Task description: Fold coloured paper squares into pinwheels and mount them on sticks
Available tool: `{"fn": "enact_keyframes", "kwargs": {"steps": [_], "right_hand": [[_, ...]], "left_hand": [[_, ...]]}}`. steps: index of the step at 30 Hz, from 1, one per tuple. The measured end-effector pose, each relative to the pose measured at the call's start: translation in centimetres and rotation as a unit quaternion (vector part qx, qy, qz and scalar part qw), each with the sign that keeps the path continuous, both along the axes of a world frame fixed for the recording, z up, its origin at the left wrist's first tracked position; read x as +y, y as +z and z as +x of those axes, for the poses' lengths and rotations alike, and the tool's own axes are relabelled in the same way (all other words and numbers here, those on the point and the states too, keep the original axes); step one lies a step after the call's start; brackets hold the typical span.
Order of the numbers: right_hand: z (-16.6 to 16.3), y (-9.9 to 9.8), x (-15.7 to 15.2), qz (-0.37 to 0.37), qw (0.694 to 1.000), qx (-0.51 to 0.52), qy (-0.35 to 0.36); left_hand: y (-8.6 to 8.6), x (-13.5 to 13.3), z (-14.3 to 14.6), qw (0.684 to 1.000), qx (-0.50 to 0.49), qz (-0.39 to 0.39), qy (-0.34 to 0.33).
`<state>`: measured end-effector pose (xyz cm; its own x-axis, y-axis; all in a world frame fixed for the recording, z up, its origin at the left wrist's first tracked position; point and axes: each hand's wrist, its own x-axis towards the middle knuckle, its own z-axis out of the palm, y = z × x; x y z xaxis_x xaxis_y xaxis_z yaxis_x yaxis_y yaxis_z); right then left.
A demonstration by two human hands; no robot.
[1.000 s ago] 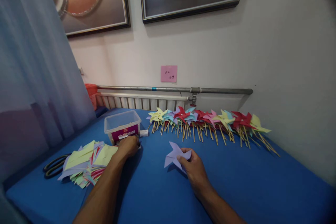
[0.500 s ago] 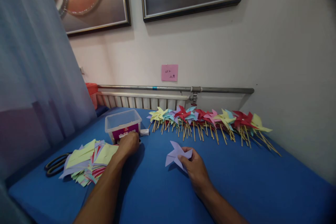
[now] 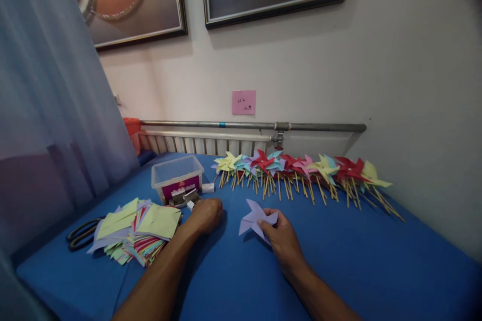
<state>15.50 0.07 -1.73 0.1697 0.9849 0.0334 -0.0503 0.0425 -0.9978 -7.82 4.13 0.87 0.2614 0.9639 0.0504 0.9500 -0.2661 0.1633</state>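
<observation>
A lilac paper pinwheel point(image 3: 253, 219) without a stick is pinched between the thumb and fingers of my right hand point(image 3: 279, 233), just above the blue surface. To its left, my left hand point(image 3: 208, 214) is closed, its fingertips turned away, so whatever they hold is hidden. Small boxes point(image 3: 184, 197) lie open right behind that hand, in front of a clear plastic tub point(image 3: 176, 173) with a purple label. Beside my left forearm is a stack of cut coloured paper squares point(image 3: 137, 228), yellow sheets on top.
Finished pinwheels on sticks point(image 3: 263, 164) lie in a long row at the back. Black-handled scissors point(image 3: 81, 234) rest left of the paper stack, partly under it. A small white box point(image 3: 208, 188) stands beside the tub. Pipes point(image 3: 320, 128) run along the wall; a curtain point(image 3: 56, 85) hangs at left.
My left hand has moved right and slightly nearer, away from the small boxes, which now show. My right hand holds the lilac pinwheel almost in the same place.
</observation>
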Motion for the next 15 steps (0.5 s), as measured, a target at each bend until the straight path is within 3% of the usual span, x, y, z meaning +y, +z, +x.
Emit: {"fn": "enact_keyframes", "kwargs": {"steps": [7,15], "right_hand": [[-0.1,0.4,-0.3,0.002,1.000,-0.005,0.006],[-0.2,0.3,0.0,-0.005,1.000,-0.011,-0.004]], "left_hand": [[-0.2,0.7,-1.0,0.995,-0.084,-0.038,-0.022],[-0.4,1.1,-1.6,0.989,-0.138,-0.047,0.010]]}}
